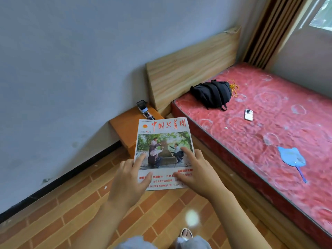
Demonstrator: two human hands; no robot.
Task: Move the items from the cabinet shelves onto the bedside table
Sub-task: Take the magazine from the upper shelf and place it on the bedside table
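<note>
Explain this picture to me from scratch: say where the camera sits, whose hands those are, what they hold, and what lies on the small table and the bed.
There is no machine here. The single picture comes from a camera worn on a person's head, looking forward and down, so the two bare hands reaching out from the bottom are the wearer's own.

The left hand and right hand together hold a magazine by its lower corners, cover up, above the brick-patterned floor.

Beyond it stands the orange bedside table. At its back sits a small black pen holder with some dark small things beside it, too blurred to name.

To the right is a bed with a red mattress. On it lie a black backpack, a phone and a blue hand fan.
</note>
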